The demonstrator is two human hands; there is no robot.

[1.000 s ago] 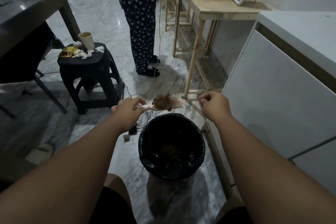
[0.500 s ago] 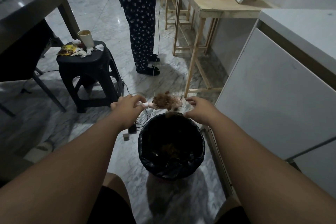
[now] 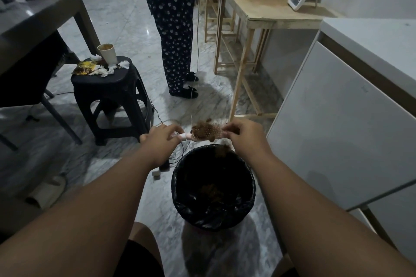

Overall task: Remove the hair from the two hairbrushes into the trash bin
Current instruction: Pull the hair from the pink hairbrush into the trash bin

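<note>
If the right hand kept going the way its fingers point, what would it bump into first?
The hairbrush. The right hand points its fingers sideways at the brush's far end, while the left hand holds the handle. They seem to pinch the hair there, though depth is unclear.

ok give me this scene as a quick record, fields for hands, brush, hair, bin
left hand: grips the brush by its handle
right hand: pinches hair at the brush's far end
brush: held about level above the bin's far rim, bristles toward the camera, matted with hair
clump: below the right hand at the rim; hanging or falling, cannot tell
bin: on the floor, black liner, some hair inside
second brush: not in view
stool: holds a cup
</note>
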